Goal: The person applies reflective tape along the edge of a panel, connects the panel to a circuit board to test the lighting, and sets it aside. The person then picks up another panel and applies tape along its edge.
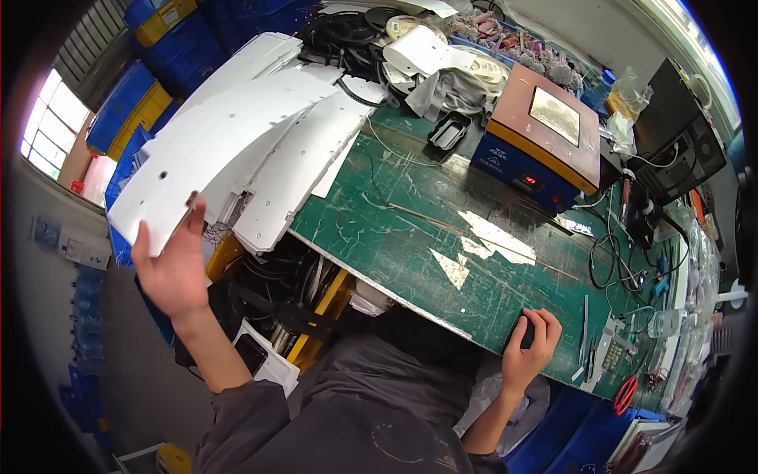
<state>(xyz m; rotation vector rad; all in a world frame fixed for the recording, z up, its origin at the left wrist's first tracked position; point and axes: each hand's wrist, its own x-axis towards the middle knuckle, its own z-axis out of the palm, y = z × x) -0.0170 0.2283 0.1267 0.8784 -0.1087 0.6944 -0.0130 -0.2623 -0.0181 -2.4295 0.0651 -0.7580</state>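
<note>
My left hand (172,268) is closed on the near end of a long white panel (189,150), thumb on one side and fingers on the other. This panel slants up and away at the left, over more white panels (280,186) that lie across the green table's (387,253) left edge. At the table's front edge rests my right hand (533,345), its fingers curled round a small dark object (519,332) that is mostly hidden.
A blue and brown heating box (513,150) stands at the back right. Black cables and reels (347,39) lie behind the panels. Red scissors (625,395), tweezers and a circuit board (616,355) lie at right. Blue bins (174,59) are stacked back left.
</note>
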